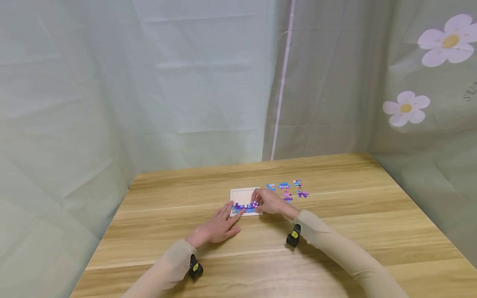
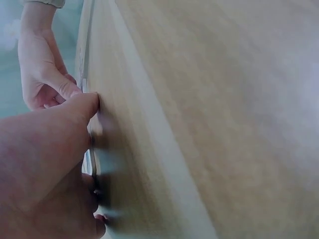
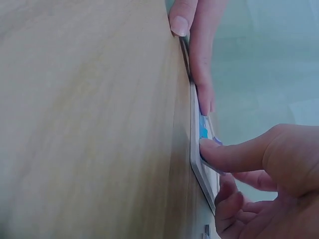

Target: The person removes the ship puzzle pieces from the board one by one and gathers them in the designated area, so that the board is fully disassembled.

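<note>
A purple-and-white cardboard-like jigsaw piece (image 1: 255, 204) appears to be pinched between the curled thumb and fingers of the right hand (image 1: 269, 200); whether it is seated flush cannot be told. It is held at the right end of a flat purple-and-blue strip of jigsaw pieces (image 1: 239, 205), whose long axis is laid left to right along the near side of a thin, white-rimmed, squarish puzzle tray (image 1: 242, 195). By this alignment, of pinched piece with strip, the fit would seem to be decided.

At the tray's left and near edges, the left hand (image 1: 218, 225) is laid with its fingers outstretched and nothing grasped; the strip is touched by a fingertip.

Farther out, five loose pink, purple and blue jigsaw pieces (image 1: 284, 185) are spread just right of the tray, on the pale wood-grained counter (image 1: 253, 269). By the right hand they would be more easily reached, being nearer to it.
</note>
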Motion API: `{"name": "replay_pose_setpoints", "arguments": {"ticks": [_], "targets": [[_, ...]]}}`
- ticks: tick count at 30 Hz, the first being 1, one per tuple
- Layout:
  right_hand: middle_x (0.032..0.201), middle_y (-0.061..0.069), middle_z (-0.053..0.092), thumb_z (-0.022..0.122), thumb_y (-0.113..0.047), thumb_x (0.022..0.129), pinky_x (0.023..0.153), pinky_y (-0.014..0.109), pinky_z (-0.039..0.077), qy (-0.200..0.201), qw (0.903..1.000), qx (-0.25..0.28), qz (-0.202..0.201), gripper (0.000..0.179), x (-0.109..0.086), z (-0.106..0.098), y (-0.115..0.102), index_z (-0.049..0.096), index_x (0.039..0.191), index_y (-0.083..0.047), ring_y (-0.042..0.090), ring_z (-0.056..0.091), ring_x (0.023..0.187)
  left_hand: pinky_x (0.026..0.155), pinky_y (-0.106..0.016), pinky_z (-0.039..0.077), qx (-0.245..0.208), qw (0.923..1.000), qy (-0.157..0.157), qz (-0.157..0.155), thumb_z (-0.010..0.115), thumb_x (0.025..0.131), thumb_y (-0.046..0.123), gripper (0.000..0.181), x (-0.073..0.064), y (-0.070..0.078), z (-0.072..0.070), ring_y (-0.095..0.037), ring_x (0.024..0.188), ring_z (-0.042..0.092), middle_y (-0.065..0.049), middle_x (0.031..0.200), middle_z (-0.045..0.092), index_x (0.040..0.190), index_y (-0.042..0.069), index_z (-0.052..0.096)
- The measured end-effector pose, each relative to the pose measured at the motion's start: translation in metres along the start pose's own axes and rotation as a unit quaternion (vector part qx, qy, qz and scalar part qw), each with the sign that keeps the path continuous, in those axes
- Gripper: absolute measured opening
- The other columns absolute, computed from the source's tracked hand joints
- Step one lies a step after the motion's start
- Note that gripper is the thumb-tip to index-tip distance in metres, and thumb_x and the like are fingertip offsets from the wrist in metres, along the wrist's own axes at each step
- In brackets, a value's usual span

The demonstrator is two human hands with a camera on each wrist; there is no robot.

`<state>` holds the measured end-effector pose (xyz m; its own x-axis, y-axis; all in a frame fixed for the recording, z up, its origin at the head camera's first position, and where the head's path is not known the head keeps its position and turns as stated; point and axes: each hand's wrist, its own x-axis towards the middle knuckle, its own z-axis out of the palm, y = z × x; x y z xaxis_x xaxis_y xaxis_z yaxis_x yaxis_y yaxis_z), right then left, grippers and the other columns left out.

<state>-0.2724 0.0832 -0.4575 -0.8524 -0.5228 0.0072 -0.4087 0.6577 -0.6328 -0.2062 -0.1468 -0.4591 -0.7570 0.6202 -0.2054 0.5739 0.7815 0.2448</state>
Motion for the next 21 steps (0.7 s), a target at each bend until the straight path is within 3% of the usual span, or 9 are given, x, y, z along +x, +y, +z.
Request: {"name": "replay_pose_setpoints", "arguments": {"ticks": [11, 17, 21], "targets": [[0.09, 0.009, 0.069, 0.06, 0.0, 0.091, 0.067, 0.025, 0.051, 0.002, 0.9976, 0.062, -0.029, 0.011, -0.006, -0.003, 0.008, 0.06, 0.1, -0.007, 0.013, 0.062, 0.076, 0.12, -0.053, 0.018, 0.005, 0.9999, -0.006, -0.013, 0.034, 0.104, 0.044, 0.06, 0.0, 0.0, 0.001, -0.038, 0.15, 0.006, -0.028, 0.16, 0.003, 0.156, 0.021, 0.017], [0.09, 0.013, 0.071, 0.057, 0.0, 0.093, 0.061, 0.023, 0.052, 0.015, 0.993, 0.114, -0.027, 0.01, -0.011, -0.009, 0.013, 0.061, 0.102, -0.004, 0.012, 0.063, 0.072, 0.12, -0.053, 0.018, 0.002, 0.9999, -0.005, -0.012, 0.034, 0.104, 0.044, 0.06, 0.0, 0.001, 0.002, -0.038, 0.15, 0.005, -0.027, 0.16, 0.002, 0.156, 0.02, 0.016], [0.089, 0.013, 0.07, 0.056, 0.001, 0.093, 0.061, 0.022, 0.052, 0.015, 0.9918, 0.12, -0.04, 0.01, -0.015, -0.012, 0.02, 0.061, 0.102, -0.003, 0.012, 0.063, 0.074, 0.119, -0.054, 0.018, -0.002, 0.9999, -0.005, -0.01, 0.034, 0.104, 0.043, 0.061, -0.001, 0.001, 0.002, -0.039, 0.15, 0.005, -0.029, 0.16, 0.002, 0.156, 0.018, 0.016]]}}
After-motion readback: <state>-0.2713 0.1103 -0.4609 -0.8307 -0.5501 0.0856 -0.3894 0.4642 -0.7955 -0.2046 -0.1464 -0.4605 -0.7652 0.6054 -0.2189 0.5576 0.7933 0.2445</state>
